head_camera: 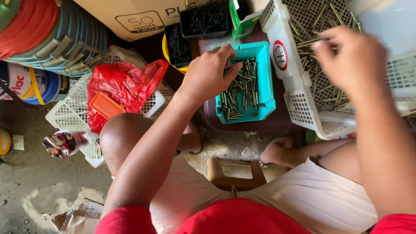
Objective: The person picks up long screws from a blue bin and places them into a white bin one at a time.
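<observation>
Two bare hands sort brass-coloured screws: the left hand (208,71), fingers curled narrow, rests at the left edge of a teal bin (265,78) of screws (240,89); the right hand (349,56) pinches screws over a white basket (299,104).

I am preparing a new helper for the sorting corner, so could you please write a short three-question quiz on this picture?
1. True or false: the left hand rests on the edge of the turquoise bin of screws.
2. What does the right hand reach into?
A. the red plastic bag
B. the white perforated basket
C. a black tray
3. What colour are the person's shorts?

Key: 1 true. 2 B. 3 white.
</observation>
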